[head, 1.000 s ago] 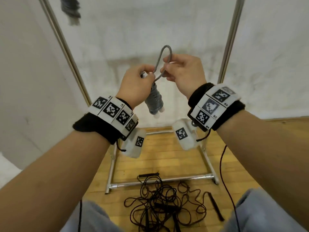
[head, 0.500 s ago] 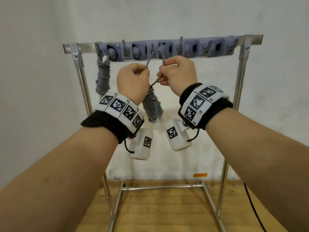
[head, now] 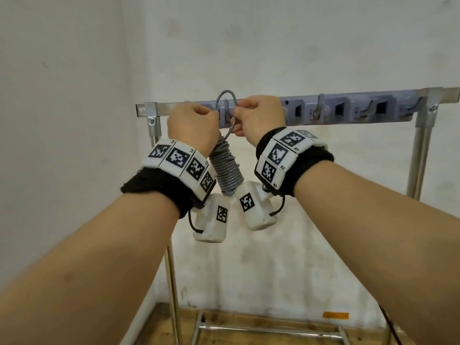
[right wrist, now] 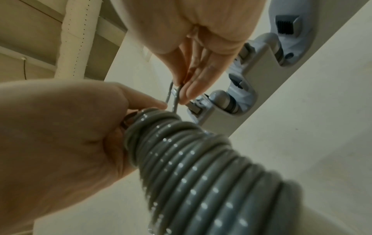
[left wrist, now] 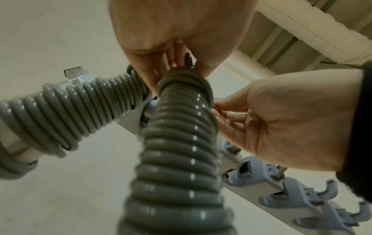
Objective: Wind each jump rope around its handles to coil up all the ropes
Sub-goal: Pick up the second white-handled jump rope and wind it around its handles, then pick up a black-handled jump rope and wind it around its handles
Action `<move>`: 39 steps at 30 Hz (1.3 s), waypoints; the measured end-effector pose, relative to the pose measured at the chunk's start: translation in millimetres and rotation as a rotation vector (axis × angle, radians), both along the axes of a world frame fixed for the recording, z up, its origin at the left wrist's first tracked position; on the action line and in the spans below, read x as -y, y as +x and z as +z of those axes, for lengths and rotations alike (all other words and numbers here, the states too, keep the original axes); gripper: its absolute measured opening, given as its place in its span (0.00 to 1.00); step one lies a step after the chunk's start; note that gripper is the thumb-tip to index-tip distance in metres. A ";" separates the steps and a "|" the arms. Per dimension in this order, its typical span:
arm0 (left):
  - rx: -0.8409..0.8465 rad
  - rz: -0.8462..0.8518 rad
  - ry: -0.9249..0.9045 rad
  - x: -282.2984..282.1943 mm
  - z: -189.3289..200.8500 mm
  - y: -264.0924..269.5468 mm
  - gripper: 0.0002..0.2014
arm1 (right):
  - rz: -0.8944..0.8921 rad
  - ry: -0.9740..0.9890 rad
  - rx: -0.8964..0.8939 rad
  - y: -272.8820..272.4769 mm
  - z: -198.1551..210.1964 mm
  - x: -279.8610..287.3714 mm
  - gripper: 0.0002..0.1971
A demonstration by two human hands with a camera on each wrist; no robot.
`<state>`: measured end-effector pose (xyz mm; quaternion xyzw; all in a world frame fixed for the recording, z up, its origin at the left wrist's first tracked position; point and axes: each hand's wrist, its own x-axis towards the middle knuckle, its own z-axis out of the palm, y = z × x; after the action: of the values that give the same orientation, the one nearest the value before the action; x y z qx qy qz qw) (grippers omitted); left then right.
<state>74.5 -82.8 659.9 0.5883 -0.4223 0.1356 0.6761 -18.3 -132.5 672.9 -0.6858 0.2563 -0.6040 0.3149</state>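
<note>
Left hand clutching coiled grey rope, right hand pinching its loop (tight grip)

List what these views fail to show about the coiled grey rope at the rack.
- Handles inside the coiled grey rope: covered by its windings in every view.
- Loop over a hook: head view, left hand and right hand cover the rack there.
- Second coiled rope: left wrist view, frame edge cuts it.

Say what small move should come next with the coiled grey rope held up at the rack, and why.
Probably lower the loop over a hook on the rack. The rope is already wound tight around its handles; the left hand grips its top, and the right hand pinches the loop's base level with the hooks. Another coiled rope already hangs there.
</note>
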 end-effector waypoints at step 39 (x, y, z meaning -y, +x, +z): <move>0.601 -0.602 1.286 -74.1 -493.6 -46.9 0.14 | 0.139 0.540 -1.346 -139.6 -511.9 -64.2 0.10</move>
<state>27.6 -8.7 166.3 0.6633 -0.7253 -0.1724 0.0651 -157.9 -68.3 161.1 -0.8217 0.4906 0.0541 0.2850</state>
